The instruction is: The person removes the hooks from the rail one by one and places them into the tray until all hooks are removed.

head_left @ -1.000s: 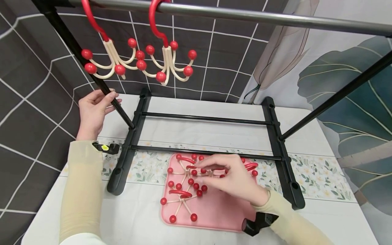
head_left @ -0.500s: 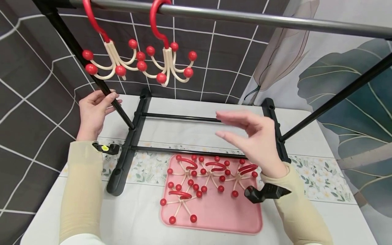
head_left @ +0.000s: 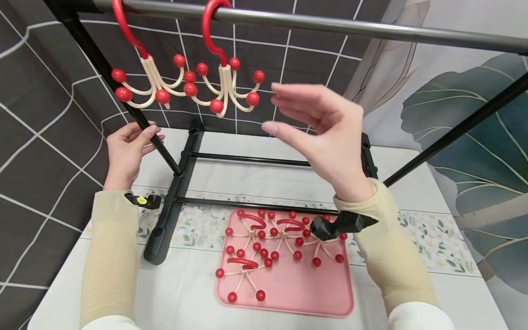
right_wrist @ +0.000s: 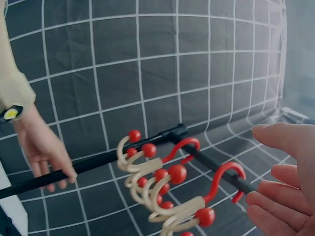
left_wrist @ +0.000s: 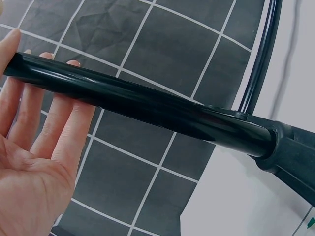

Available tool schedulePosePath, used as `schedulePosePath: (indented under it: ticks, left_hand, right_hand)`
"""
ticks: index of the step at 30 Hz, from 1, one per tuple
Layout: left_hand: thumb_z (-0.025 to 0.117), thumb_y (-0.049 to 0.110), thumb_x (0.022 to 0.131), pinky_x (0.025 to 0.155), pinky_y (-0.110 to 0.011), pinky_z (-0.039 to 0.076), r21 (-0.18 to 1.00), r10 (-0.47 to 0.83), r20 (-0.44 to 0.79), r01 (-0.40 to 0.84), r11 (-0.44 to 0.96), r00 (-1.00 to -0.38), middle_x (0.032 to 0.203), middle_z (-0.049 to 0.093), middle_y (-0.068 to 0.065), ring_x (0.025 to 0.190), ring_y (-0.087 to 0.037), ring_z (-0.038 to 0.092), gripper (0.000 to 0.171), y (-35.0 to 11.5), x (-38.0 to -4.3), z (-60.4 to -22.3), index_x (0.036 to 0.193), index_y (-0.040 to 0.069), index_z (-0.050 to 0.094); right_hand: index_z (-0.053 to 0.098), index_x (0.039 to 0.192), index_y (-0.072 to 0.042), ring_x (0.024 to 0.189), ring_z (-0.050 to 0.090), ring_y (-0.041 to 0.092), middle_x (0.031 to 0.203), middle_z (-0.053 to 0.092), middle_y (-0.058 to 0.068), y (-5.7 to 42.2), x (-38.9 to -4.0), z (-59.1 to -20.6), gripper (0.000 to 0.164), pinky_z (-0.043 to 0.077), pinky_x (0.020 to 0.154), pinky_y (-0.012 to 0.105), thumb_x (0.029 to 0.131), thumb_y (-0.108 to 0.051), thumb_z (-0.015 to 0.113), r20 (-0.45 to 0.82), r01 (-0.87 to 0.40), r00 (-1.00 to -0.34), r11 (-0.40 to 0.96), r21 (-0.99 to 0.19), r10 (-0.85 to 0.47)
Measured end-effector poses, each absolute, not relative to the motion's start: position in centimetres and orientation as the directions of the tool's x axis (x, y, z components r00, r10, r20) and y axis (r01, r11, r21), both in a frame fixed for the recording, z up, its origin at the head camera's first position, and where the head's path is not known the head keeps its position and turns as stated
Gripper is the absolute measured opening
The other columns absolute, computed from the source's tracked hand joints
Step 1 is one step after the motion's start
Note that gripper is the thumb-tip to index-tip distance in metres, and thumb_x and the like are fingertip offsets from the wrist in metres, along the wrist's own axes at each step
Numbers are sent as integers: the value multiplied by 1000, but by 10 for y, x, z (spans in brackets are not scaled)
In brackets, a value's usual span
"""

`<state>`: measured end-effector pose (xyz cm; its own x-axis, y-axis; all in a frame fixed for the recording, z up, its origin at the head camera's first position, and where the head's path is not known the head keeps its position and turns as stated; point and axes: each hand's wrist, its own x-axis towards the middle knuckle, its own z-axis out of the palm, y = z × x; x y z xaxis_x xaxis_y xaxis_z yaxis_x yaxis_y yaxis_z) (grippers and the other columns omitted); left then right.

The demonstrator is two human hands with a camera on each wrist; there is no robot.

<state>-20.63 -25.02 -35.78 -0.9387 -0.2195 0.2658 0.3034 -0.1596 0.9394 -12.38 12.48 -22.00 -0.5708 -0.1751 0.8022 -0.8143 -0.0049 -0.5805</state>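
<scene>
My left hand (head_left: pixel 129 149) holds the slanted black post (left_wrist: pixel 147 105) of a rack, thumb on one side and fingers on the other. Beyond the second hanger my empty right hand (head_left: pixel 326 128) is raised, fingers extended and thumb apart. Two multi-arm hook hangers with red ball tips hang by red hooks from the grey top rail (head_left: pixel 330 24): one hanger (head_left: pixel 150 75) at the left end, the other hanger (head_left: pixel 225 85) closer to the right hand. On a pink tray (head_left: pixel 305 288) lie several similar hangers, among them a front-left hanger (head_left: pixel 244 268).
The rack's black feet, such as the left foot (head_left: pixel 165 229), stand on a white table with a floral strip. Two black crossbars, including the front crossbar (head_left: pixel 247 203), run low between them. A slanted right post (head_left: pixel 458 123) rises at the right, before a leaf-patterned curtain (head_left: pixel 491 151).
My right hand has risen from over the tray, first to the right, then up and left toward the hanging hangers, holding nothing. The left hand has stayed on the post.
</scene>
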Motion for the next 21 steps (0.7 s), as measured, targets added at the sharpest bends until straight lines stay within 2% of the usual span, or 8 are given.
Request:
schedulePosePath:
  ticks: [5,8,12,16,21]
  left_hand:
    - [80,6,89,74,-25,60,942,-217,264,300,-154,-940,94,75,-10,82,-18,76,30,-251,-207,-358,113,-9,72]
    - [80,6,89,74,-25,60,943,-215,262,297,-149,-941,94,75,-10,82,-18,76,26,-251,-207,-359,111,-6,73]
    - [80,7,89,75,-25,60,943,-217,264,298,-145,-940,95,75,-10,83,-18,76,27,-252,-207,-359,112,-5,74]
    - [80,6,89,75,-25,60,942,-215,268,302,-145,-939,96,74,-10,83,-18,76,29,-251,-207,-359,114,-8,72]
    - [80,6,89,75,-25,60,939,-215,270,306,-156,-938,94,75,-10,82,-19,76,26,-250,-207,-358,112,-6,74]
  right_hand:
    - [72,112,10,98,72,31,110,74,14,109,-139,-200,34,58,89,46,80,8,83,842,-849,-518,-30,-527,-152]
    - [72,110,10,98,73,29,109,74,14,101,-147,-192,31,58,89,45,81,6,83,854,-860,-500,-39,-510,-141]
    - [74,108,7,101,72,24,106,75,12,89,-154,-184,29,57,93,40,80,6,84,819,-821,-563,-36,-569,-111]
    - [75,106,6,100,72,19,104,75,10,77,-158,-181,32,56,94,35,76,6,86,735,-733,-675,-54,-678,-63]
    - [74,107,8,100,72,17,104,75,10,65,-166,-181,34,55,95,32,76,6,87,675,-672,-736,-70,-737,-44]
